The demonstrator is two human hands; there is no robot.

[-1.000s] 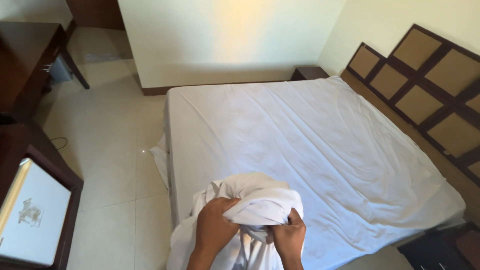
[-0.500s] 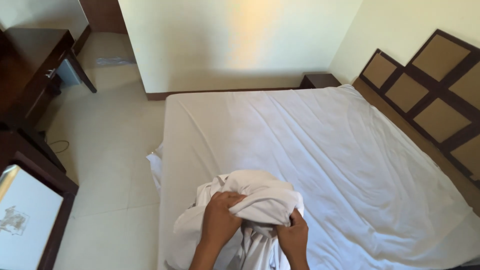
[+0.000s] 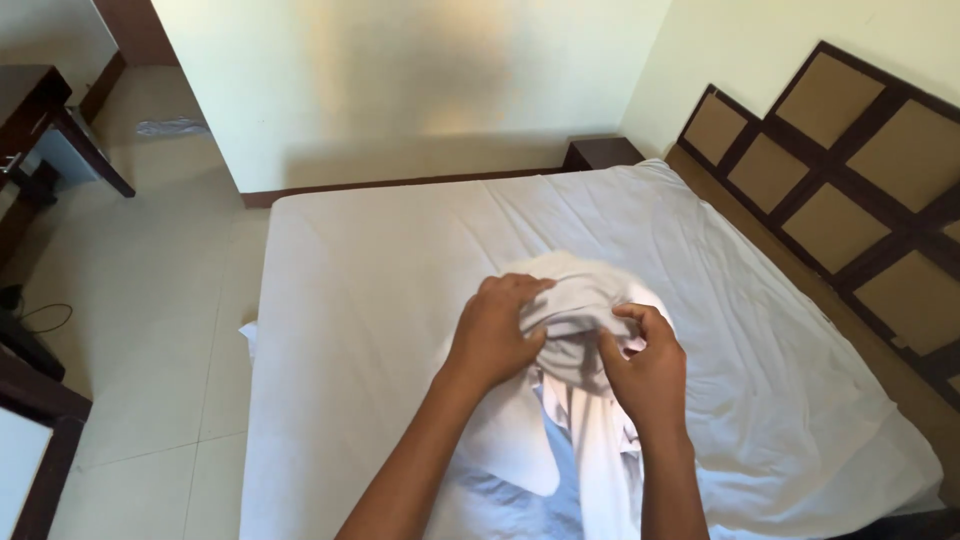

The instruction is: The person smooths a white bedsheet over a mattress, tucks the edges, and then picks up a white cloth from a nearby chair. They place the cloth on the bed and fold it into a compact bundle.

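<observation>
White bundled cloth [image 3: 580, 300] at frame centre, gripped by left hand [image 3: 497, 335] and right hand [image 3: 645, 365], over white-sheeted bed [image 3: 350, 300], panelled headboard [image 3: 850, 170] at right.

A bed [image 3: 380, 300] covered by a wrinkled white fitted sheet [image 3: 760, 330] carries a bunched white cloth [image 3: 575, 300].

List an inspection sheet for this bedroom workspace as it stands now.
Surface: wide bed with wrinkled white fitted sheet, no pillows seen.
Job's things: bunched white fabric cover, held above the bed.
Clutter: crumpled white cloth on the far floor.
Grippers: left hand and right hand both grip the cover's gathered top.
Cables: thin dark cable on the floor tiles.
Surroundings: dark wooden panelled headboard, dark bedside table, cream wall.
</observation>
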